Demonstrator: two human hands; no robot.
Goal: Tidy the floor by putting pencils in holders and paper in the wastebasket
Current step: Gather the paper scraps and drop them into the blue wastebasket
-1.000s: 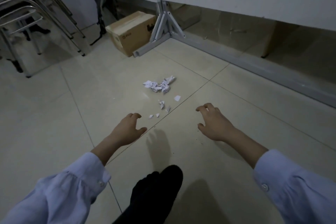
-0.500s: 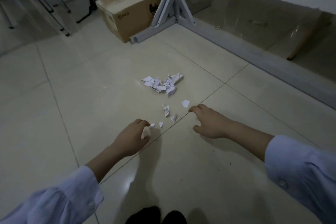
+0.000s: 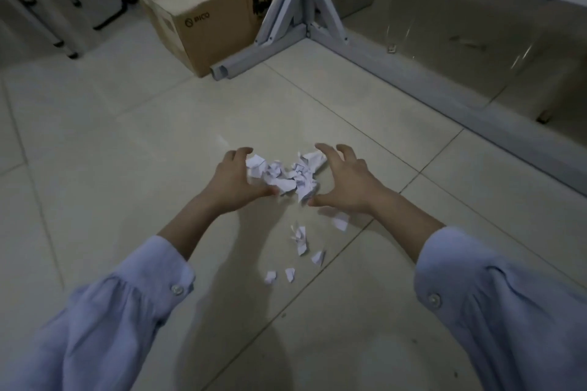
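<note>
Pale tiled floor [image 3: 127,143] fills most of the view, with grout lines running diagonally. Along the far right we note a grey metal frame [image 3: 413,79], its long base rail lying on the floor and a braced upright rising at the corner. A brown cardboard box [image 3: 203,9] sits against the frame's shorter foot, at the far centre.

Near edge: two light blue sleeves, the left sleeve [image 3: 104,327] and the right sleeve [image 3: 508,311], each buttoned at the cuff, with bare forearms reaching forward.

The left hand [image 3: 233,182] and right hand [image 3: 347,182] are low over the floor, apart from each other, with the pile of torn paper [image 3: 286,176] between them. The left hand's fingers curl over the pile's left end, and its thumb tucks in beneath the near edge. The right hand's fingers arch, spread, over the crumpled piece at the pile's right end, and its thumb points in at the near edge. The two thumbs come close but we see no contact between them.

The pile lies on the floor, white with faint markings.

Smaller loose scraps [image 3: 300,240] trail toward us from the pile, outside both hands. One scrap [image 3: 340,221] is just below the right wrist. The two smallest bits [image 3: 270,277] lie nearest us, beside a grout line.
</note>
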